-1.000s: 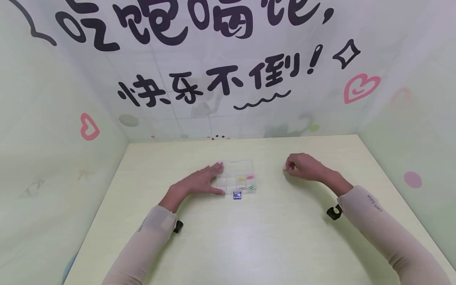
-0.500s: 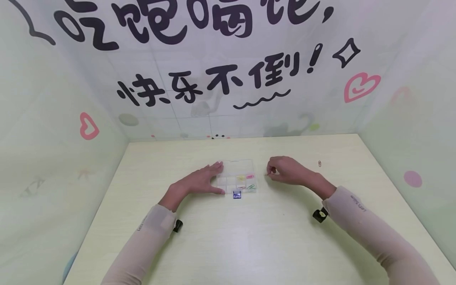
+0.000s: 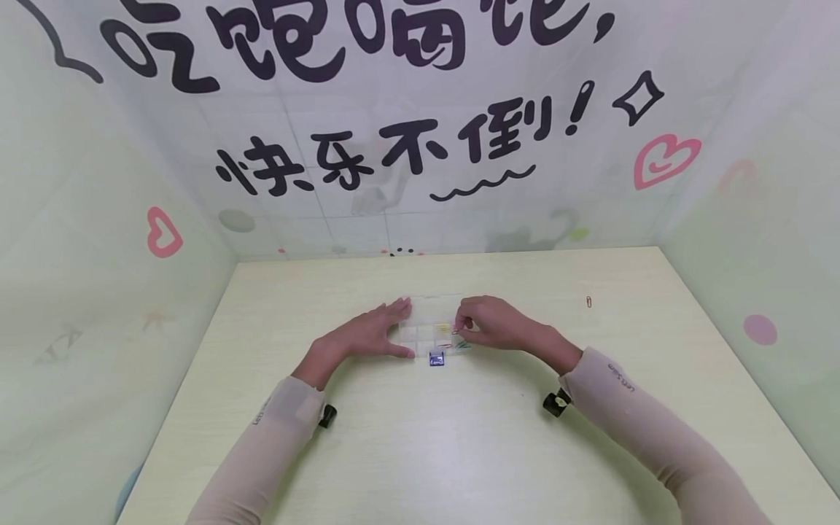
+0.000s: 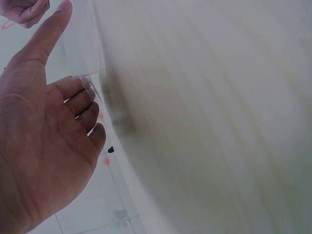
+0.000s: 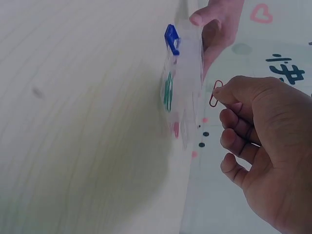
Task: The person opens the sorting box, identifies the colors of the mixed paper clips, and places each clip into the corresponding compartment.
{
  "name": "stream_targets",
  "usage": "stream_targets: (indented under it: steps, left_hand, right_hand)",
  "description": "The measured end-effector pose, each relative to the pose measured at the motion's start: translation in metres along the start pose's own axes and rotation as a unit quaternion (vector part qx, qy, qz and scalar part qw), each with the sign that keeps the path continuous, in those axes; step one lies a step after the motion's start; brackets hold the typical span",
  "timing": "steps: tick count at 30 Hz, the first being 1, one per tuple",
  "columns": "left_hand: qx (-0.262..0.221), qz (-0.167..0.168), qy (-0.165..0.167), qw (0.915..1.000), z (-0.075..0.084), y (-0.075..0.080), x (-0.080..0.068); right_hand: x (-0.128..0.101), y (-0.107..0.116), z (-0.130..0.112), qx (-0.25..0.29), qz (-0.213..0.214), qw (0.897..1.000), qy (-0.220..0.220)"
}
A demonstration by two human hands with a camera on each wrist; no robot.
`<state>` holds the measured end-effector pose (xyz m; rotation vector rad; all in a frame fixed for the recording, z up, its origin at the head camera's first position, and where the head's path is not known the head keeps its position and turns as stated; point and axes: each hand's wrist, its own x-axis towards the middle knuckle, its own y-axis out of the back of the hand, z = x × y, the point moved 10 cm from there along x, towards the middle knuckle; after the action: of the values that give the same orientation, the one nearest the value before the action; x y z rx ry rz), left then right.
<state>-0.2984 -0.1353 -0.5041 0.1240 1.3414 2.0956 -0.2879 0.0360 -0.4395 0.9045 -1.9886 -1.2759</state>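
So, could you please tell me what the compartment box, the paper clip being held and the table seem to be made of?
The compartment box looks like clear, glossy plastic: the table shows through its walls, and its clasp is blue. The paper clip pinched in the right hand seems to be thin bent wire with a red coating. The table looks like pale wood-grain laminate, matte; real wood cannot be ruled out.

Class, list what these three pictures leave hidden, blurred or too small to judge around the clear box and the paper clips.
- Head view: the right hand covers the clear box at its right end, and the red paper clip is too small.
- Head view: the lone clip on the table is too small to tell its colour.
- Left wrist view: the table is blurred; the left hand hides most of the box.
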Motion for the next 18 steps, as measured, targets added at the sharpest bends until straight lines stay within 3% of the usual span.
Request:
stream_targets:
  steps: [10,18]
  left_hand:
    - [-0.002,-0.001,0.002,1.0000,-0.001,-0.001,0.000]
    - [-0.002,-0.001,0.004,1.0000,-0.001,0.000,-0.001]
  right_hand:
    - [0.014,-0.013,-0.014,0.002,-0.014,1.000,-0.003]
    - [0.011,-0.013,-0.011,-0.006,-0.016,1.000,-0.005]
